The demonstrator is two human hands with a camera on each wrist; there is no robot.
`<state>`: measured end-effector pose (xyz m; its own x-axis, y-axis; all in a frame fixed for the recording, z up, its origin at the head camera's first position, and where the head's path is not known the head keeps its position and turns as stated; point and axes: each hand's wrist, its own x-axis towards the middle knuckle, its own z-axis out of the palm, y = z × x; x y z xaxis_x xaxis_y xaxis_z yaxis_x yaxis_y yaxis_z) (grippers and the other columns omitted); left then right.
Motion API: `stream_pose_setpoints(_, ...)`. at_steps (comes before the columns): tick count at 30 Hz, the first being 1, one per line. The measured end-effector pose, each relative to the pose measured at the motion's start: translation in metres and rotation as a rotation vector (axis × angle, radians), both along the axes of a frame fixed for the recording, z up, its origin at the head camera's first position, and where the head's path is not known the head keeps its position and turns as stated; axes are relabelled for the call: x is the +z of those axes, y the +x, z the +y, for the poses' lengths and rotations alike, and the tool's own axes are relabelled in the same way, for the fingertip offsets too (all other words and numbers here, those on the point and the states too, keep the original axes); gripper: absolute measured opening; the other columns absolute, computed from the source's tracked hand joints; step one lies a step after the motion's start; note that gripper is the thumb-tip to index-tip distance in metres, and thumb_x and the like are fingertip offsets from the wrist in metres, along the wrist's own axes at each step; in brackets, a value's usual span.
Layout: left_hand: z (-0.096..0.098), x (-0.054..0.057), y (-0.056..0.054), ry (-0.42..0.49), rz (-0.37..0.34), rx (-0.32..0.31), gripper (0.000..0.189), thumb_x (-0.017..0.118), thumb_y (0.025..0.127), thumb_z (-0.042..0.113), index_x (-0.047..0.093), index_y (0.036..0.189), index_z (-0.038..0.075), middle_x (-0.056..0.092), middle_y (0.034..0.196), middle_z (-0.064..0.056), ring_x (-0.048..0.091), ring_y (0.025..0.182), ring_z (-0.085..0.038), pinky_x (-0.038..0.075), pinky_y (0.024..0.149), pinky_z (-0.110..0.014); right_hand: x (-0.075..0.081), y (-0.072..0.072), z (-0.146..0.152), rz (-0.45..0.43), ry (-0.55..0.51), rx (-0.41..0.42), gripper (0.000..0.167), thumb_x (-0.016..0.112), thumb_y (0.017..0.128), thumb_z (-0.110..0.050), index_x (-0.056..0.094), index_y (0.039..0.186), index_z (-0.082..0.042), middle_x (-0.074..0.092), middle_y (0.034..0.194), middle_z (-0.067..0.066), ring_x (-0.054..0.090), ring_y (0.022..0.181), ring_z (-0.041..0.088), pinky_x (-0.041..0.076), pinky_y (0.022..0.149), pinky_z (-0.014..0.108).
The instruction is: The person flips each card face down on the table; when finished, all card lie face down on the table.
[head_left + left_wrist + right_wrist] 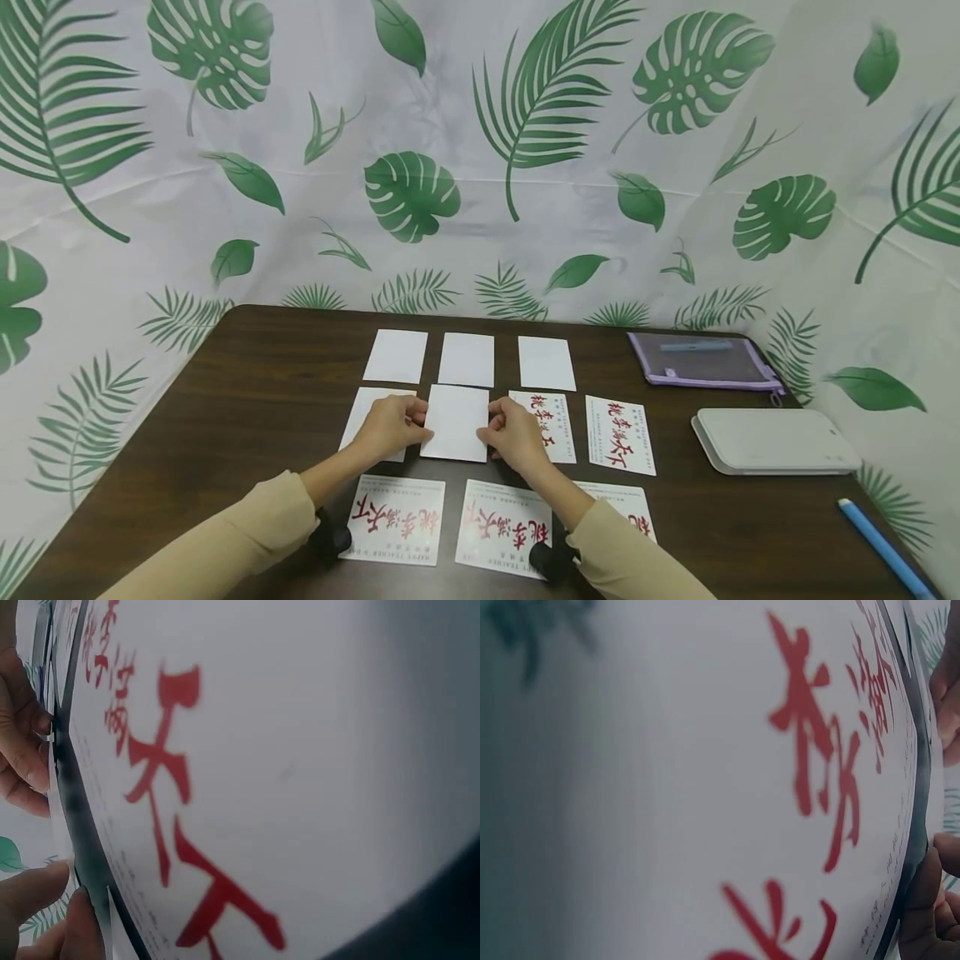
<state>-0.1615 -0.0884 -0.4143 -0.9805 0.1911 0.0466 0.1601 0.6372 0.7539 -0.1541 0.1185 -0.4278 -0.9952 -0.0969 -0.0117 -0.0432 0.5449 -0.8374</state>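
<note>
In the head view a blank white card (456, 423) sits in the middle row of cards, with a hand at each side. My left hand (388, 425) pinches its left edge between thumb and fingers, reaching over another blank card (358, 414). On the opposite edge my right hand (517, 432) pinches it the same way, partly covering a card with red characters (557, 425). Below them lies a row of cards with red characters; a left one (397, 521) and a middle one (495, 521) also fill much of the left and right wrist views.
Three blank cards, one of them central (467, 358), form the back row. Another red-lettered card (621, 435) lies right of the hands. Farther right are a purple-edged mesh pouch (705, 365), a white flat case (776, 442) and a blue pen (885, 548). A leaf-patterned cloth (562, 208) hangs behind.
</note>
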Motion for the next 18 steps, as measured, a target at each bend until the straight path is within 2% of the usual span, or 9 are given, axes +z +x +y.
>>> stream_pose_setpoints(9, 0.0018, 0.0028, 0.0015, -0.118, 0.045, -0.063, 0.024, 0.080, 0.067, 0.001, 0.069, 0.088, -0.004, 0.064, 0.070, -0.003, 0.055, 0.063, -0.008, 0.047, 0.060, -0.024, 0.0029, 0.0021, -0.0006, 0.016, 0.083, 0.023, 0.037, 0.073, 0.077, -0.002, 0.055, 0.108, 0.007, 0.053, 0.070, 0.003, 0.048, 0.044, 0.008, 0.046, 0.041, 0.021)
stream_pose_setpoints(15, 0.0043, 0.0031, 0.0013, -0.169, 0.072, -0.065, 0.018, 0.080, 0.067, 0.000, 0.068, 0.080, 0.000, 0.061, 0.067, -0.001, 0.051, 0.061, -0.009, 0.046, 0.060, -0.026, 0.0053, 0.0028, -0.0019, 0.032, 0.136, 0.040, 0.038, 0.073, 0.077, -0.004, 0.054, 0.107, 0.007, 0.054, 0.066, 0.003, 0.047, 0.041, 0.009, 0.039, 0.040, 0.019)
stream_pose_setpoints(18, 0.0044, 0.0034, 0.0017, -0.197, 0.081, -0.070, 0.016, 0.080, 0.067, 0.001, 0.066, 0.075, 0.003, 0.060, 0.066, 0.000, 0.049, 0.061, -0.009, 0.043, 0.058, -0.026, 0.0061, 0.0035, -0.0033, 0.037, 0.162, 0.037, 0.036, 0.074, 0.076, -0.004, 0.054, 0.105, 0.006, 0.055, 0.065, 0.002, 0.047, 0.045, 0.009, 0.039, 0.042, 0.020)
